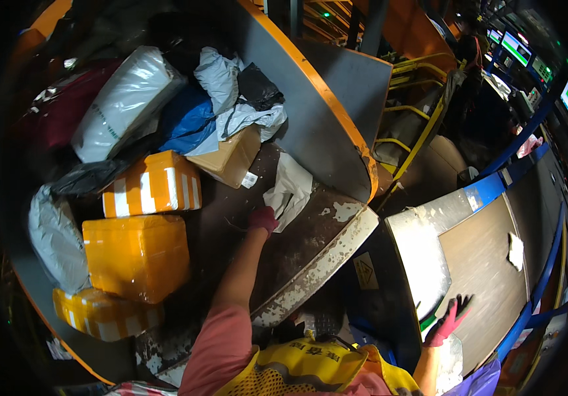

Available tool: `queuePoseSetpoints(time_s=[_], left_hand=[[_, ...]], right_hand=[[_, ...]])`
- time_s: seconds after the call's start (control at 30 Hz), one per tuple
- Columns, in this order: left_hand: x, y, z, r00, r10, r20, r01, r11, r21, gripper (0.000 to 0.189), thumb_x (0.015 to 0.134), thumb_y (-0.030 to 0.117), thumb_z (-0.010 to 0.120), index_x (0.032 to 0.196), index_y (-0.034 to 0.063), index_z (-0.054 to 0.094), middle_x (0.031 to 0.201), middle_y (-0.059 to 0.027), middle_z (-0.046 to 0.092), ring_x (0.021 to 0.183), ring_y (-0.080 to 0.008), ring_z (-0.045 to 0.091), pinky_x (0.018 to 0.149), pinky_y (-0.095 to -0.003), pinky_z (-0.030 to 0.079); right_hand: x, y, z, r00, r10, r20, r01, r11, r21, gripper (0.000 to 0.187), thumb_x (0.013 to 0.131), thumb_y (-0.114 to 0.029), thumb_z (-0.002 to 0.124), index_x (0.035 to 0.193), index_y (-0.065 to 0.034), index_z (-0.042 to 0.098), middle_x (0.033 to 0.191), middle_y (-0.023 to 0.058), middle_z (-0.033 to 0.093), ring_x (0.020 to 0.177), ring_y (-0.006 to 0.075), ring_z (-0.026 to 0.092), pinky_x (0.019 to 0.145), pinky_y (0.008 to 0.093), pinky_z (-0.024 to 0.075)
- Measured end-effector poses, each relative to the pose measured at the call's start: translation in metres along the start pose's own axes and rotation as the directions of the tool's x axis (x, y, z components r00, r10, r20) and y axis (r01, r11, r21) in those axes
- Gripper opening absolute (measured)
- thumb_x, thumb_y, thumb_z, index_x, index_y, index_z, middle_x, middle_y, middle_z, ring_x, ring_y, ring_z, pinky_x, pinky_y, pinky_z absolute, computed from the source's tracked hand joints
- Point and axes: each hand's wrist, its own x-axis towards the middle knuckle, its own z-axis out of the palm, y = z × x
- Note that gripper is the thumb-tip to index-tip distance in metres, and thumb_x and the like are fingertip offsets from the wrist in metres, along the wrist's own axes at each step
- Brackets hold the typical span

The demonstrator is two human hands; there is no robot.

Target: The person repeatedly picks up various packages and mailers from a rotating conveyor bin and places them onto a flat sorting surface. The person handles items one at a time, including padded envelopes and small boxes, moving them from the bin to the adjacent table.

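My left hand, in a dark pink glove, has hold of the lower end of a crumpled white plastic mailing bag near the worn edge of the chute. My right hand, in a pink glove with dark fingertips, is raised with fingers spread over the near side of a conveyor belt. A cardboard box with a small label lies beyond my left hand. Orange-taped boxes, one striped and one plain, are stacked to its left. A small white item lies on the belt.
Several parcels fill the chute, among them a large white package and a blue bag. An orange-edged metal wall curves along the chute. Yellow metal rails stand beyond it. Another person is at the upper right, near lit screens.
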Motion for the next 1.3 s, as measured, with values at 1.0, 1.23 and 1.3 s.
queuePoseSetpoints(time_s=[1.0,1.23,1.3], left_hand=[[-1.043,-0.228,0.212,-0.359,-0.919,0.164,-0.831,0.235,-0.505,0.027,0.088,0.023,0.052,0.107,0.0051,0.059,0.094,-0.0070,0.061,0.082,-0.0221,0.060,0.074,-0.0372,0.051],[-1.157,-0.315,0.409,0.069,-0.994,0.081,-0.915,-0.095,-0.393,0.040,0.091,0.046,0.045,0.110,0.0136,0.058,0.094,-0.0060,0.060,0.090,-0.0239,0.058,0.082,-0.0401,0.047],[-1.177,-0.325,0.427,0.022,-0.966,0.259,-0.908,-0.128,-0.400,0.044,0.090,0.048,0.045,0.114,0.0135,0.057,0.097,-0.0059,0.060,0.091,-0.0239,0.058,0.082,-0.0401,0.046]], right_hand=[[-0.409,-0.060,0.081,-0.244,-0.248,0.937,-0.347,0.925,0.154,0.056,0.092,-0.004,0.048,0.144,-0.0062,0.028,0.145,0.0089,0.033,0.129,0.0214,0.038,0.106,0.0319,0.0310],[-0.520,-0.154,0.216,-0.141,-0.649,0.748,0.415,0.647,0.640,0.075,0.081,-0.025,0.067,0.142,-0.0036,0.029,0.144,0.0186,0.032,0.134,0.0319,0.028,0.109,0.0398,0.0251],[-0.540,-0.178,0.246,-0.232,-0.643,0.730,0.693,0.418,0.588,0.090,0.076,-0.045,0.069,0.144,-0.0057,0.024,0.145,0.0247,0.025,0.135,0.0398,0.023,0.109,0.0451,0.0234]])
